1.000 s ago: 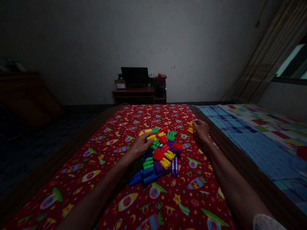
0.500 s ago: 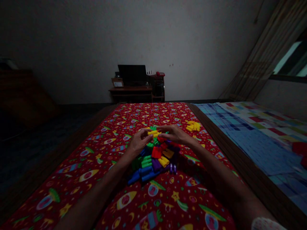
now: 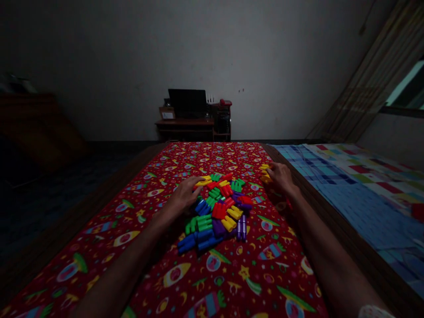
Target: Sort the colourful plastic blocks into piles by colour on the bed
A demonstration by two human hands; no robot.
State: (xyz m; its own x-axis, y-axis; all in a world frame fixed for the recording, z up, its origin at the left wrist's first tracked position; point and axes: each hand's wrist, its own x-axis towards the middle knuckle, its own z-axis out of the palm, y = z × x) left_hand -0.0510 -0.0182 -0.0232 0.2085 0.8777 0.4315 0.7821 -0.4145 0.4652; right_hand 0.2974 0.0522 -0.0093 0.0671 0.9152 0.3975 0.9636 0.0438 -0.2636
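Note:
A mixed pile of plastic pieces (image 3: 218, 210) in green, blue, red, yellow and purple lies on the red patterned cloth (image 3: 185, 282). At the pile's upper left, my left hand (image 3: 186, 193) has its fingers bent around the end of a yellow piece (image 3: 204, 180). My right hand (image 3: 280, 175) is off to the right, its fingertips at a small group of yellow pieces (image 3: 265, 173); part of that group is hidden behind the fingers, and whether one is gripped is unclear.
Against the far wall stands a desk (image 3: 185, 122) with a black monitor (image 3: 187, 102). To the right lies a blue and checked cloth (image 3: 331, 194). A brown cabinet (image 3: 36, 128) is at the left.
My right hand has moved right from above the pile to the yellow group. My left hand has shifted slightly left and apart from it. The yellow piece between the hands is no longer there.

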